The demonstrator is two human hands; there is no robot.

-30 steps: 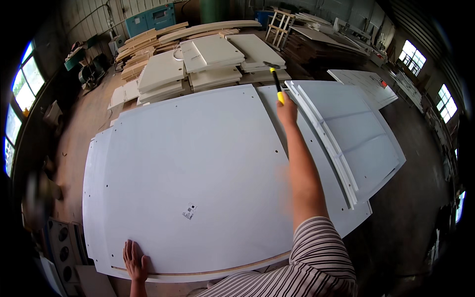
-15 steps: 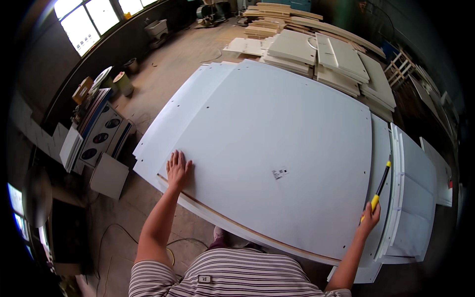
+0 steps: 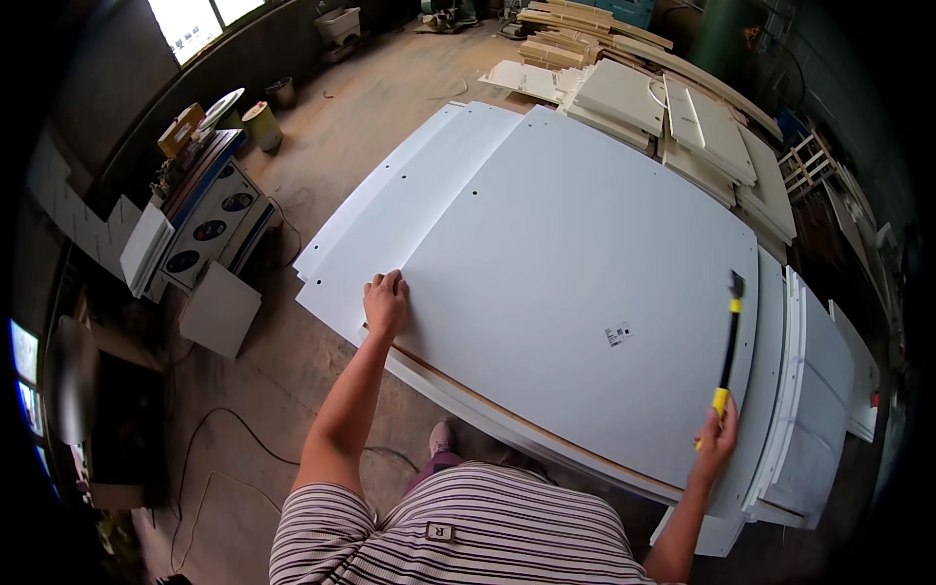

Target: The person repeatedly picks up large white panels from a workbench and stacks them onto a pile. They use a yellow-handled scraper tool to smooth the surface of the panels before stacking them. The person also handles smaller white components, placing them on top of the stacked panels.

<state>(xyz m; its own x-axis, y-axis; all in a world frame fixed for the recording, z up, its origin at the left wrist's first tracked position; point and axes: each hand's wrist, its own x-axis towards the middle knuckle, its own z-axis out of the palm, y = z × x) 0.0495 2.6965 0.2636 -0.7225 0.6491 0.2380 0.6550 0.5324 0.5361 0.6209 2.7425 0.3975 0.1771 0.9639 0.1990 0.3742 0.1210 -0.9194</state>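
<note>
A large white panel (image 3: pixel 565 234) lies on top of a stack of similar panels, with small dark holes and a printed label on its face. At its near left corner, my left hand (image 3: pixel 386 304) has its fingers curled at the panel's left edge, closed on it as far as shows; the fingertips are hidden. My right hand (image 3: pixel 717 439) is wrapped round the yellow grip of a hammer (image 3: pixel 729 341). Its black shaft points away from me, with the dark head over the panel's right side.
White panels (image 3: pixel 814 390) lie beside the stack at the right. Cream boards (image 3: pixel 619 97) and wooden strips are piled beyond it. At the left stand a cabinet (image 3: pixel 210 229) with round dark openings and a bucket (image 3: pixel 261 127). A cable (image 3: pixel 229 414) runs across the floor.
My left hand has gone from lying flat on the panel to curled fingers at its left edge. The hammer has swung leftward, and its head now shows. The whole view has shifted.
</note>
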